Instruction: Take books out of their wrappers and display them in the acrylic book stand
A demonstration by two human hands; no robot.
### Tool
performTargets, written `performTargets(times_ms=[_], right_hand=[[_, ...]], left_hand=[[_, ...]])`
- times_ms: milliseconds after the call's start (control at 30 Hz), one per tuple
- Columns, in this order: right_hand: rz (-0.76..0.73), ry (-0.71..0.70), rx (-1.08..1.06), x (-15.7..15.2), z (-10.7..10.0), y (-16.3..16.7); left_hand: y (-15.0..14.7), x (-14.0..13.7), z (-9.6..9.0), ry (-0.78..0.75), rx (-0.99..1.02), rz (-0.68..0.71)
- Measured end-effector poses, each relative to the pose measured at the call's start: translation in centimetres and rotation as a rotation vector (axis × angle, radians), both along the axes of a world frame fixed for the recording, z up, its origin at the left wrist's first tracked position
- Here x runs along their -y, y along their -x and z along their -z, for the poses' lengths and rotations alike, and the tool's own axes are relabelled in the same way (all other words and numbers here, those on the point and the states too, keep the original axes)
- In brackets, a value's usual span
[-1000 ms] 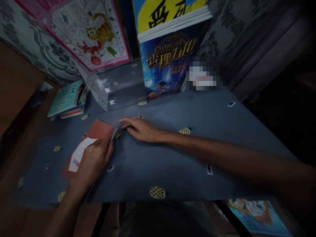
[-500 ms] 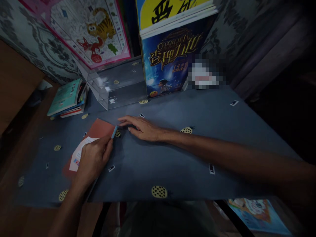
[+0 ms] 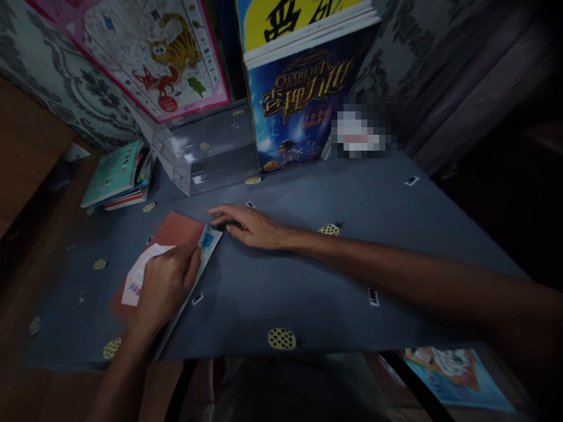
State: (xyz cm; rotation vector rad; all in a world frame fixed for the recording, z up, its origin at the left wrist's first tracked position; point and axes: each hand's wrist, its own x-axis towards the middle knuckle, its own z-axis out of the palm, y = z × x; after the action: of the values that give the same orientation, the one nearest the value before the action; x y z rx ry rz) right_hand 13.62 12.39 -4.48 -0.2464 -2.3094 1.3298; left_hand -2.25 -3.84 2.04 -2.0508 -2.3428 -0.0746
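A thin book (image 3: 181, 227) with a reddish-brown inner side lies at the left of the table, and a white printed slip (image 3: 139, 274) rests on it. My left hand (image 3: 170, 276) is closed over the book's right edge, thumb and fingers pinching the cover. Under that edge a pale page (image 3: 213, 235) with a blue patch shows. Just right of the book's top corner, my right hand (image 3: 248, 226) hovers over or rests on the cloth. Its fingers are stretched out and hold nothing; whether it touches the page corner I cannot tell.
Behind stands a clear acrylic rack (image 3: 190, 176) with a pink-edged picture book (image 3: 162, 64) and a dark blue book (image 3: 303, 105). Several stacked books (image 3: 115, 176) lie at the back left. Below the table's right front is a blue picture book (image 3: 457, 375).
More of the pale page with the blue patch now shows beside the cover edge under my left hand. My right hand stays almost in place. The whole view has shifted slightly.
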Motion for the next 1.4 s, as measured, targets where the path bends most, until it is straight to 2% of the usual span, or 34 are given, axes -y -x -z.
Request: performTargets(times_ms=[567,833,1133,1400], right_hand=[[0.083,-0.095,0.056,0.3,0.27,0.32],[0.084,-0.06,0.059,0.43,-0.18,0.08],[0.087,-0.04,-0.063,0.46,-0.23,-0.11],[0.077,-0.081,-0.113,0.63,-0.4,-0.21]], left_hand=[[-0.14,-0.01,0.04,0.009,-0.051,0.029],[-0.29,-0.01,0.07,0.007,-0.068,0.053],[-0.36,0.01,0.22,0.03,-0.111,0.062],[-0.46,0.0,0.23,0.031,-0.136,0.072]])
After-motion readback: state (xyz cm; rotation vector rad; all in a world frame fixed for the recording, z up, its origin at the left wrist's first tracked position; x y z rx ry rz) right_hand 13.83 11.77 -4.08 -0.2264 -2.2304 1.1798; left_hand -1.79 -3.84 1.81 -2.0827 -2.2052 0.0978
